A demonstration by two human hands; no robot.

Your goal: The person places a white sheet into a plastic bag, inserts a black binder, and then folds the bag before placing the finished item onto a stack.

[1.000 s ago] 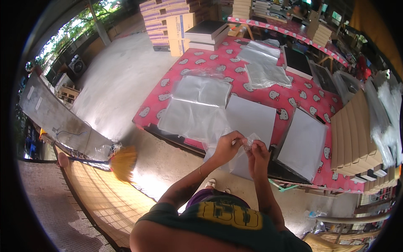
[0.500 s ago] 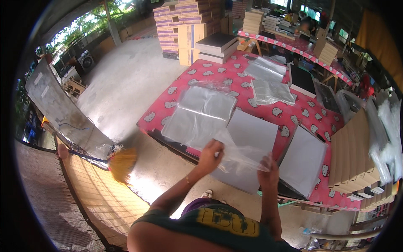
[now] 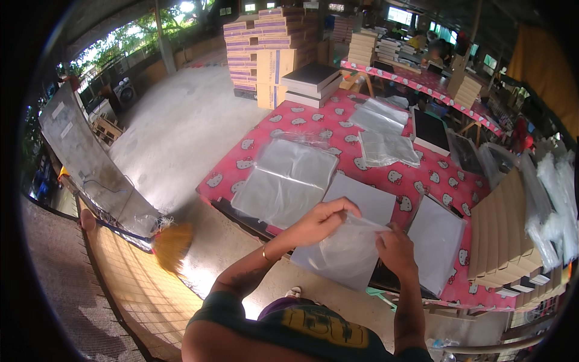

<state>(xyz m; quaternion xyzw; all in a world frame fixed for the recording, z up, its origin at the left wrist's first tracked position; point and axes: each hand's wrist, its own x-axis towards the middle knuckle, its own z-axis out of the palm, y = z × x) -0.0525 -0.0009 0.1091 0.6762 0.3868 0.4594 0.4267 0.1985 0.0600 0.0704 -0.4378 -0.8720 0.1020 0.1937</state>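
A clear plastic bag (image 3: 350,244) is stretched between my two hands above the near edge of the table. My left hand (image 3: 325,223) pinches its upper left side, fingers curled. At its upper right corner, my right hand (image 3: 396,248) grips the edge between thumb and fingers. Under the bag lies a flat white sheet (image 3: 365,196), partly covered by the bag and my left hand. To the left rests a pile of clear plastic bags (image 3: 288,178). On the right, a white-faced slab (image 3: 435,244) with a dark edge lies near my right hand.
The pink patterned tablecloth (image 3: 247,145) carries more plastic bags (image 3: 386,148), a black-topped block (image 3: 430,131) and stacked black-topped blocks (image 3: 310,81). Brown cardboard pieces (image 3: 500,232) line the right. Cartons (image 3: 268,54) are piled behind; a broom (image 3: 172,247) leans at left.
Both hands have raised the plastic bag and spread it more upright between them. My left hand has moved right, nearer the right one. The view has tilted slightly.
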